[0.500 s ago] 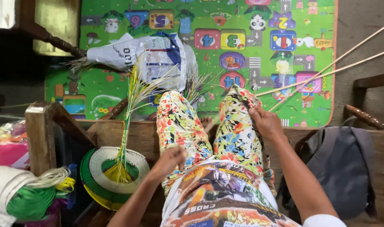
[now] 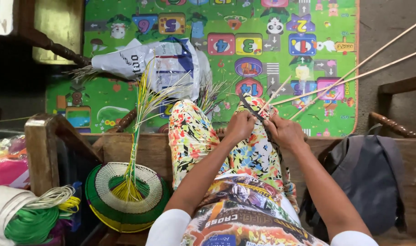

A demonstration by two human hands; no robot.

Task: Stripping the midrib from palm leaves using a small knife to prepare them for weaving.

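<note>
Over the knee, both hands [image 2: 239,126] [image 2: 285,132] pinch thin sticks [image 2: 353,73].

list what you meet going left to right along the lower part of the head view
bundle of green and yellow strips → round woven green and white piece → left hand → right hand → grey backpack

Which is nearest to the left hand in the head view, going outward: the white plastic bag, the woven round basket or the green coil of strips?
From the left hand:
1. White plastic bag, up and left on the play mat.
2. Woven round basket, down-left by the wooden seat.
3. Green coil of strips, far left corner.
</note>
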